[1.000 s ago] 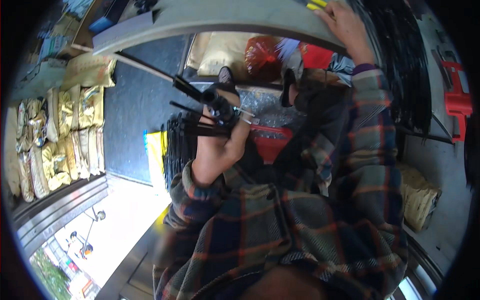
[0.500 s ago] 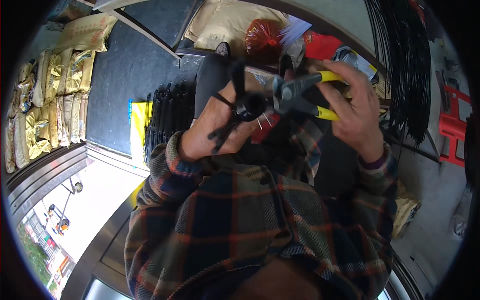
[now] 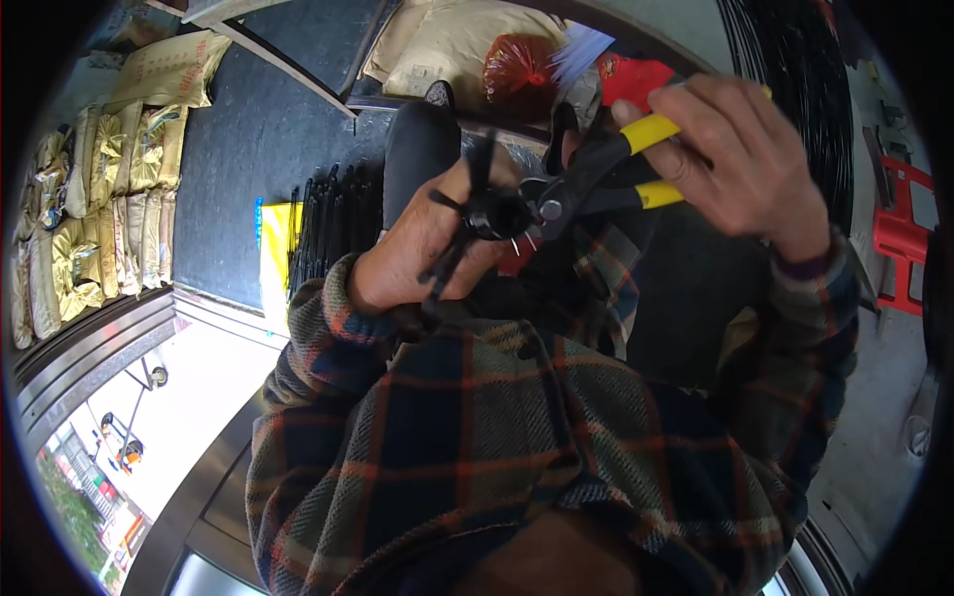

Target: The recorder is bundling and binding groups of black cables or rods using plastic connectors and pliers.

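Note:
My left hand (image 3: 417, 238) is closed around what looks like a black umbrella frame (image 3: 497, 213), its round end facing up and several dark ribs fanning out from it. Two thin pale wire ends (image 3: 525, 243) stick out just below that round end. My right hand (image 3: 745, 164) grips pliers (image 3: 586, 184) with yellow-sleeved handles, spread slightly apart. The pliers' head lies right against the frame's right side; whether the jaws hold a wire is hidden.
Left of my leg stands a bundle of black rods (image 3: 338, 228) beside a yellow sheet (image 3: 279, 248). More long black rods (image 3: 795, 109) hang at the right, near a red plastic stool (image 3: 899, 238). Wrapped packages (image 3: 109, 214) are stacked far left; sacks (image 3: 467, 50) and a red bag (image 3: 519, 70) lie ahead.
My right hand has shifted right and turned the pliers, so their broad side and pivot now face up. Their head has come against the frame. My left hand stays nearly in place.

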Demonstrator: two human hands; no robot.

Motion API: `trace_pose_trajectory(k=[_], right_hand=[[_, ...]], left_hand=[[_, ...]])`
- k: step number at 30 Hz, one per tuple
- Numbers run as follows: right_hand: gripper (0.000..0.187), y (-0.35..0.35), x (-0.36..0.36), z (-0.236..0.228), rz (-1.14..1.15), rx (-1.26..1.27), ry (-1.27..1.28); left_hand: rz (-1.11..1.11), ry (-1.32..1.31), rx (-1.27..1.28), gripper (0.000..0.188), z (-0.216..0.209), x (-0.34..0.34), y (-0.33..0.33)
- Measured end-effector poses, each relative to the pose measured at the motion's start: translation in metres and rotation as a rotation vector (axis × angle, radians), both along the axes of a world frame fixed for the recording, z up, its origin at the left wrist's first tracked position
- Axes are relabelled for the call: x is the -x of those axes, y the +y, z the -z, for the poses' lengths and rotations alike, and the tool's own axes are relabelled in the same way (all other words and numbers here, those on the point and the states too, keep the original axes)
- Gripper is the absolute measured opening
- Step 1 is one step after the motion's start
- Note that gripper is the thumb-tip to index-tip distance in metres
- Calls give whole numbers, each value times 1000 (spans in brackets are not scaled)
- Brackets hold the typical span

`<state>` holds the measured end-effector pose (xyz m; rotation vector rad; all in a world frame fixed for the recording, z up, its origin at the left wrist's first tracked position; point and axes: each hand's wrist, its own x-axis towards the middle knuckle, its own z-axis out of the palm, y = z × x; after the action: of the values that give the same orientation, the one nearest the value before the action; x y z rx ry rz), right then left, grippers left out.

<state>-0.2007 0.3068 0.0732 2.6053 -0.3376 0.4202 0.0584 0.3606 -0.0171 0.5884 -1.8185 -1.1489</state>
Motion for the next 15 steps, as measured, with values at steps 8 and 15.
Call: trace_pose_trajectory(k=[8,15], right_hand=[[38,6,-18,7,125,208,-107],[18,48,-33,73,510,229,-306]], left_hand=[[-142,-29,51,17,2,1,-3],[-248,-10,96,22,9,2,-5]])
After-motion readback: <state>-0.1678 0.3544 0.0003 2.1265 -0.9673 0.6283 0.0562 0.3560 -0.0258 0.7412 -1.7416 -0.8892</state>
